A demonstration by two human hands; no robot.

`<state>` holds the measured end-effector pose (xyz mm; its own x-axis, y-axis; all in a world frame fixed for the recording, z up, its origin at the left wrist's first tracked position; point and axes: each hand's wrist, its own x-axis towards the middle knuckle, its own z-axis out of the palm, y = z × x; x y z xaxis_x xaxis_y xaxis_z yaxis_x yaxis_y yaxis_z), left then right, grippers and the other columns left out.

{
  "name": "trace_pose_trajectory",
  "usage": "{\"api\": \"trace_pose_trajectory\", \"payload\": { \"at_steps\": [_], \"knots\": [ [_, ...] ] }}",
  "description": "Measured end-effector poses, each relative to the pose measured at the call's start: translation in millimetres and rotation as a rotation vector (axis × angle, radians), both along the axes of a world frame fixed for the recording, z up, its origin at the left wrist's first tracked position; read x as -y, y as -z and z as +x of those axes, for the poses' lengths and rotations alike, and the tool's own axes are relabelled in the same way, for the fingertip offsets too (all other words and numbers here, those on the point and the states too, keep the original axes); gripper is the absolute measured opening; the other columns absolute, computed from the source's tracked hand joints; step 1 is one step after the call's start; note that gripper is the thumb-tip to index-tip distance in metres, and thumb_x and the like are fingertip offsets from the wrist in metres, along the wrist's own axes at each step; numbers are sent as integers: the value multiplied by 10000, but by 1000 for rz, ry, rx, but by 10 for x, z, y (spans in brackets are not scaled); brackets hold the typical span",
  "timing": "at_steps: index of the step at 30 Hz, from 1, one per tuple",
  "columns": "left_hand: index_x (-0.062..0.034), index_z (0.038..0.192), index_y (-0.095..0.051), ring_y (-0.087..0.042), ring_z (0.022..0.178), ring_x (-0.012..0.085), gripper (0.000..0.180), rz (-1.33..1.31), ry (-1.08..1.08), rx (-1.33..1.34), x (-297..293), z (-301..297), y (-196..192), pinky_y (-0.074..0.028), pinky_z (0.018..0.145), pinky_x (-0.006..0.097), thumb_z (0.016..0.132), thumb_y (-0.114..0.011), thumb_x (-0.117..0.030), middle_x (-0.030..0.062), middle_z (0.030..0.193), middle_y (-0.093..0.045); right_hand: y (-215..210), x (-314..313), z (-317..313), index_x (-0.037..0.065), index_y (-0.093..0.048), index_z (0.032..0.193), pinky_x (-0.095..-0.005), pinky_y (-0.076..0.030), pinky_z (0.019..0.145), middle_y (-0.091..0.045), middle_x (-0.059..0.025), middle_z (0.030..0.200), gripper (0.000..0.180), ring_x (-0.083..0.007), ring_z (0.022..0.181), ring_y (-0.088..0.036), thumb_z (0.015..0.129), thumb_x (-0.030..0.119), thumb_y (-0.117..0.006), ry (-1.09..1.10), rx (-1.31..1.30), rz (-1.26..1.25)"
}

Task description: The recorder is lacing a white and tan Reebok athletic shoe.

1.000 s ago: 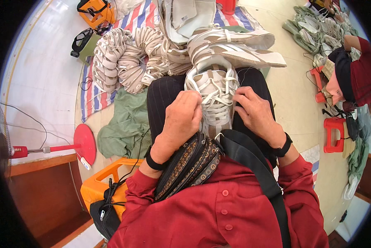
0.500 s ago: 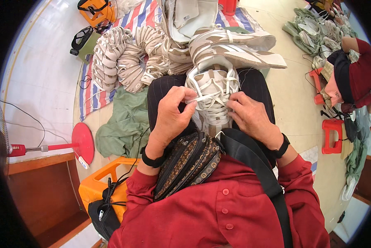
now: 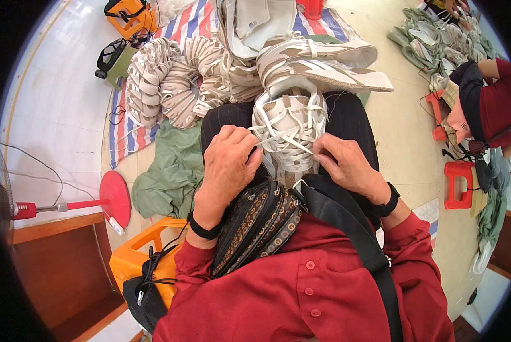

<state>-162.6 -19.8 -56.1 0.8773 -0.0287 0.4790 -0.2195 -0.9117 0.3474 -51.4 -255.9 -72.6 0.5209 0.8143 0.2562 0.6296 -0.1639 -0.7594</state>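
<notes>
A red fan base [image 3: 114, 191] stands at the floor's left edge. The left hand [image 3: 228, 165] and right hand [image 3: 346, 165] each pinch the white lace [image 3: 284, 138] of a shoe [image 3: 289, 122] on the lap; lower eyelets look threaded, the upper ones remain.

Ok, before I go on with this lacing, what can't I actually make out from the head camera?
- Shoe: its heel end is hidden behind both hands and the waist bag.
- Lace: its ends vanish under the left hand and right hand, so each grip is unclear.
- Person at right: cut off by the rim.
- Far shoe-upper pile: too small.
</notes>
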Motion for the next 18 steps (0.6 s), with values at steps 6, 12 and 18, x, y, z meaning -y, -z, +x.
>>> {"api": "trace_pose_trajectory", "payload": {
  "at_steps": [6, 12, 18],
  "knots": [
    [-60, 803, -569, -582, 669, 322, 95, 47, -191, -223, -19, -113, 35, -457, 600, 393, 815, -643, -117, 102, 747, -555, -66, 75, 5, 28, -572, 977, -373, -508, 650, -639, -154, 853, 136, -342, 766, -643, 855, 52, -626, 24, -69, -3],
    [-46, 775, -604, -607, 890, 289, 94, 53, -196, -265, -97, -258, -145, -478, 718, 387, 779, -682, -99, 82, 885, -626, -13, 111, 102, 44, -603, 974, -373, -510, 684, -629, -122, 897, 146, -308, 806, -622, 831, 35, -629, 96, 107, -66],
    [-26, 804, -635, -589, 1119, 266, 85, -491, 243, -296, -66, -347, -401, -398, 996, 459, 779, -687, -87, 91, 938, -702, -56, 50, 141, 49, -599, 916, -391, -496, 777, -597, -95, 889, 152, -293, 906, -583, 772, 33, -642, 112, 422, -59]
  ]
}}
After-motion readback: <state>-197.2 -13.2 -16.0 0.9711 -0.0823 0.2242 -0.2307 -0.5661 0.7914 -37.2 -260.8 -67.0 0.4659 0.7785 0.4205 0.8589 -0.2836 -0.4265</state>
